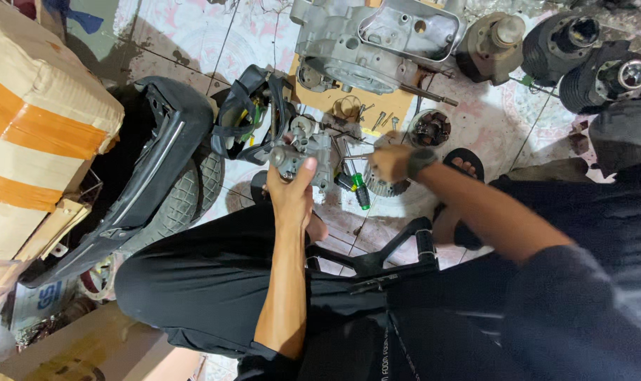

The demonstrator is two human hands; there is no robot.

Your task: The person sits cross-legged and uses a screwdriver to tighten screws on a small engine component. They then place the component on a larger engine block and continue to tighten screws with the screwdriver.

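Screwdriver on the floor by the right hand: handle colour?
Green and black handle on the screwdriver, seen in the head view.

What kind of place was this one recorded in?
Probably a small motorcycle or scooter repair shop, working on the tiled floor. An engine crankcase, finned cylinders and a tyre lie about, while the left hand holds a carburettor.

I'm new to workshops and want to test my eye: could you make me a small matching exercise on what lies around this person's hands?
Things:
1. small metal engine part
2. screwdriver
3. large engine casing
4. cardboard box

Places or states:
a. far left, with orange tape bands
b. held in the left hand
c. on the tiled floor, green-and-black handle
d. top centre, grey metal

Pairs: 1-b, 2-c, 3-d, 4-a
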